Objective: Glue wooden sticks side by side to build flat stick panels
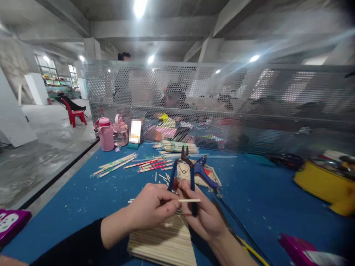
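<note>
The left hand (151, 205) pinches a stick (191, 200). The right hand (205, 216) holds the pliers (192, 176). Below lies a stick panel (162, 244), toward the desk's (91, 199) near edge.

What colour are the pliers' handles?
The handles are dark blue, best seen in the head view.

No wording, brand or number can be read. The white marks on the slim red-wrapped sticks (159, 166) and the green print on the long, pale wrapped sticks (114, 162) are too small and blurred to make out; the upright, bright rectangular panel (135, 130) is pixelated.
</note>
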A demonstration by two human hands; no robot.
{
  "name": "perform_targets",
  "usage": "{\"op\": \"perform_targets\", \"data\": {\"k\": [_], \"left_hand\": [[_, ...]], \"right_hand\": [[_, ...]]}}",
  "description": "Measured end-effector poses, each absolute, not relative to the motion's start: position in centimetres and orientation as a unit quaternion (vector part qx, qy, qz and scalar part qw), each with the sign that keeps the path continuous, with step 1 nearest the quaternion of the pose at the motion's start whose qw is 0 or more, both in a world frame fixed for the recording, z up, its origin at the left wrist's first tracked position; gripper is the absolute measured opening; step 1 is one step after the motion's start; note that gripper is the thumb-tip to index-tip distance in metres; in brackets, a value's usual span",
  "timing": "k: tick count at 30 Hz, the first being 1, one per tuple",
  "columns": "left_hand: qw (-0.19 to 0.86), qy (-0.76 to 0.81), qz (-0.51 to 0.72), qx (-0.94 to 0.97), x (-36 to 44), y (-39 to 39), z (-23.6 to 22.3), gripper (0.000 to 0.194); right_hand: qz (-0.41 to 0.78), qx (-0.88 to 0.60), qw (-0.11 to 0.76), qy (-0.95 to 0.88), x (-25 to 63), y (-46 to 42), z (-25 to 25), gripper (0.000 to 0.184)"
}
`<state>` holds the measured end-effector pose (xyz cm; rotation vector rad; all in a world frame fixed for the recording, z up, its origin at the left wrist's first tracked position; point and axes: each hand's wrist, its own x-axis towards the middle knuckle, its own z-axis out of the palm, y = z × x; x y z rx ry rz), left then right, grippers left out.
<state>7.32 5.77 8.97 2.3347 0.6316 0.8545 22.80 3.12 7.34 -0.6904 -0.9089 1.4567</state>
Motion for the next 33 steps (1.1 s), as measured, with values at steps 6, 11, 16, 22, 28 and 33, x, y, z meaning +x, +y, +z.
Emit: {"op": "perform_targets", "data": {"k": [6,11,16,22,28,33], "left_hand": [[0.342,0.173,0.308,0.871,8.5,5.4,8.8,0.026],[0.377,0.244,0.378,0.809,8.3,6.1,8.2,0.031],[0.367,0.385,0.466,0.707,7.5,8.3,7.3,0.036],[0.366,0.399,0.472,0.696,7.5,8.9,6.4,0.034],[0.370,0.385,0.466,0.706,7.8,8.6,6.3,0.036],[0.377,0.363,0.457,0.719,8.0,8.3,6.1,0.037]], "right_hand": [[0.711,-0.223,0.530,-0.405,23.6,2.6,7.4,0.051],[0.556,-0.337,0.574,-0.498,25.4,3.1,7.2,0.068],[0.250,-0.533,0.445,-0.675,28.3,4.0,6.0,0.070],[0.118,-0.565,0.274,-0.770,27.8,4.1,5.0,0.079],[0.121,-0.571,0.247,-0.774,27.2,3.7,4.8,0.081],[0.121,-0.556,0.257,-0.781,26.9,3.6,4.9,0.084]]}}
